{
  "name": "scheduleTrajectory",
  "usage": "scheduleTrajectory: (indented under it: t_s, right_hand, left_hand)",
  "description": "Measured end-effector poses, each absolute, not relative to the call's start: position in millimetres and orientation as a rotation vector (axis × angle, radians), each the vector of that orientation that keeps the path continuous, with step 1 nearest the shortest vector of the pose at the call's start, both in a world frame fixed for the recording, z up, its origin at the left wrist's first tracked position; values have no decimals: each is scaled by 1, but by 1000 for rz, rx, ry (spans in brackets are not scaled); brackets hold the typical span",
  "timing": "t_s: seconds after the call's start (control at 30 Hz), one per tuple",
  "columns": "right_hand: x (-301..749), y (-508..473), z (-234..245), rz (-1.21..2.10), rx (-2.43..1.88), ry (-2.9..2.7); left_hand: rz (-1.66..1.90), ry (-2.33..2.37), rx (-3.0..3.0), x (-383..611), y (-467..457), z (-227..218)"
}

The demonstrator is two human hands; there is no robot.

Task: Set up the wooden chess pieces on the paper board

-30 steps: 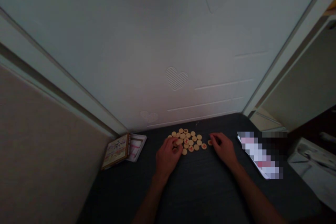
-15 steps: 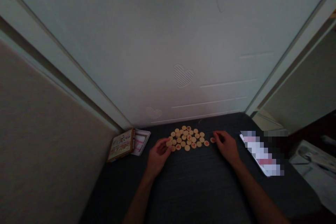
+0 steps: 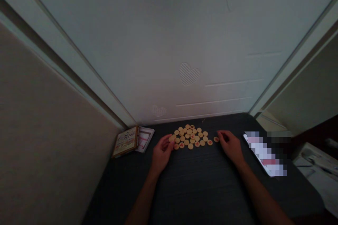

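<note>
Both bare hands were at the far side of a dark, faintly grained table (image 3: 195, 186), set against a white panel (image 3: 148, 52) with a raised, striped heart (image 3: 189, 74). Light was dim.

Between the hands lay a loose, flattish cluster of small, round, pale wooden discs (image 3: 192, 136). Most showed plain faces; several bore red characters, mainly along the near edge, and one at the far edge carried a dark mark. Many discs touched or overlapped.

Left hand (image 3: 162, 150): at the cluster's left end, fingers half curled, thumb a little apart, plain discs between them. Could not tell whether any was gripped or merely touched.

Right hand (image 3: 230, 146): past the right end, thumb and forefinger drawn narrow beside a single red-marked wooden disc (image 3: 216, 139), which sat just off the cluster. Grip on it could not be made out.

Left of the cluster, a flat, brown-edged box with a printed top (image 3: 125, 142) leaned over a shallow white-and-pink tray (image 3: 145, 137). Beyond the right hand lay a slim, white-edged slab (image 3: 260, 157), its face pixelated.
</note>
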State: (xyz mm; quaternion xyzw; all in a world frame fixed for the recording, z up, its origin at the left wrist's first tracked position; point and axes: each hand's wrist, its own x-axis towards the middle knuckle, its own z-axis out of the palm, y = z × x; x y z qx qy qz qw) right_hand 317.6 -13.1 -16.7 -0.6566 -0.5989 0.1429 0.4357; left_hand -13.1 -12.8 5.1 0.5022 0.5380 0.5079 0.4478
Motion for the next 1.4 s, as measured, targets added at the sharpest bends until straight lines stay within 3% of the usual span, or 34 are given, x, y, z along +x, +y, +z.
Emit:
scheduleTrajectory:
  t_s: [1.4]
  right_hand:
    - [318,-13,-18,390,-1644,-1485]
  left_hand:
    - [1214,1485,1267,-9,-24,21]
